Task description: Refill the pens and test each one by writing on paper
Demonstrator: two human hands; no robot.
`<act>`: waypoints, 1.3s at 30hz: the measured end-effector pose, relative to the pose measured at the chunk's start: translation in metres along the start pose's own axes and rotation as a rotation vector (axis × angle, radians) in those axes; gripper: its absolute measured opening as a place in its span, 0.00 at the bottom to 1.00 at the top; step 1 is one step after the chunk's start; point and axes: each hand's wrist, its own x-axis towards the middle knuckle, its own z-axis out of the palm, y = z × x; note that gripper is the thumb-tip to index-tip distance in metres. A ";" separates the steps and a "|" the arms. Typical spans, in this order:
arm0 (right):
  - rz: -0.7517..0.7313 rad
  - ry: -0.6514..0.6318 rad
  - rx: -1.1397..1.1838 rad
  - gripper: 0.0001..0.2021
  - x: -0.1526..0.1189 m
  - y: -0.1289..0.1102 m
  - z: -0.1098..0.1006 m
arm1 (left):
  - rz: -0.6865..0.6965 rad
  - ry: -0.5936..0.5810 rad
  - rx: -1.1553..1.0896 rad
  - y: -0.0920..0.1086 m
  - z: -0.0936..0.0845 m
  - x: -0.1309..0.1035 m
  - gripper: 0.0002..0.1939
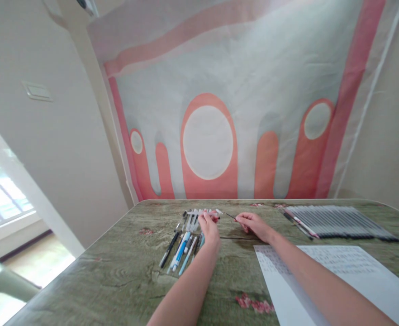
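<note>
Above the group of pens on the table, my left hand pinches a pale, translucent pen barrel that lies nearly level. To its right, my right hand holds a thin dark pen refill between thumb and fingers, its tip pointing left toward my left hand. The two hands are apart. Below and left of my left hand lie a black pen, a blue and white pen and a light blue pen. Several clear barrels lie just behind them, partly hidden by my left hand.
A long row of clear pens with dark ends lies at the right back of the wood-patterned table. Printed white paper lies under my right forearm. A pink and white patterned backdrop stands behind the table.
</note>
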 end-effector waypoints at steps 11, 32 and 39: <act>0.021 -0.002 -0.053 0.16 0.002 0.003 0.000 | -0.105 -0.012 -0.222 0.003 0.004 -0.007 0.10; -0.014 0.499 0.060 0.22 0.012 -0.014 0.014 | -0.416 -0.415 -0.285 0.005 0.025 -0.060 0.12; -0.121 0.758 -0.040 0.21 0.019 -0.022 0.019 | -0.761 -0.478 -0.539 0.017 0.032 -0.073 0.08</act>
